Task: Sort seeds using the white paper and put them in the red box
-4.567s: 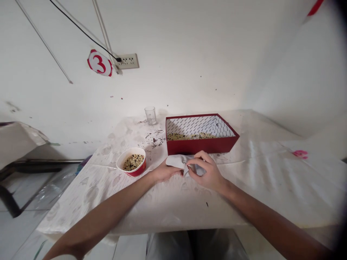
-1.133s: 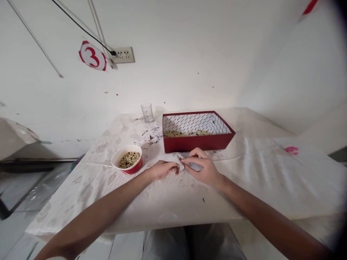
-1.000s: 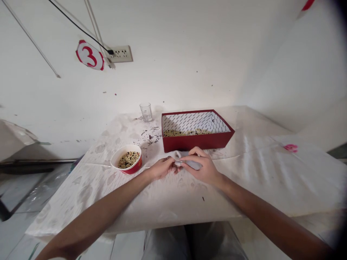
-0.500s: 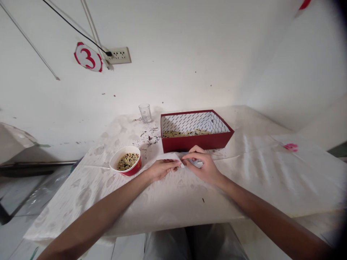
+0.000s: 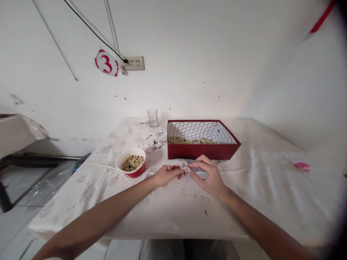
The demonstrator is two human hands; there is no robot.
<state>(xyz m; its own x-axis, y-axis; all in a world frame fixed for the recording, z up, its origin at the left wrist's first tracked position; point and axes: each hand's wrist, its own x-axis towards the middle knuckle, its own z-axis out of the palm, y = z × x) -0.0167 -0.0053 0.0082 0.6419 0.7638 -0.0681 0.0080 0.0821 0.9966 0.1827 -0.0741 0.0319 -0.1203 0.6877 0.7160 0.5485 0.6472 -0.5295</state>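
Note:
Between my hands is a thin white sheet point(image 5: 183, 163), crumpled and partly hidden by fingers; whether it is paper or plastic I cannot tell. My left hand point(image 5: 168, 175) pinches its left side between thumb and fingers. On the other side, the thumb and index finger of my right hand point(image 5: 208, 176) close on it, the other fingers curled. Just behind them stands a dark red box point(image 5: 203, 151) with a patterned white lining, holding mixed pale and black beans or grains point(image 5: 191, 140). Left of my left hand is a red and white paper bowl point(image 5: 137, 172) of similar mixed beans point(image 5: 132, 163).
A clear drinking glass point(image 5: 152, 118) stands near the wall, with dark scraps point(image 5: 155, 142) scattered in front. A pale patterned cloth point(image 5: 257, 191) covers the table. A wall socket point(image 5: 135, 63) with a plugged-in black cable sits above, beside a number 3 sign point(image 5: 106, 63).
The sheet was spread wider and now looks gathered smaller between my fingertips, which have come closer together. The whole view has shifted a little as my head moved.

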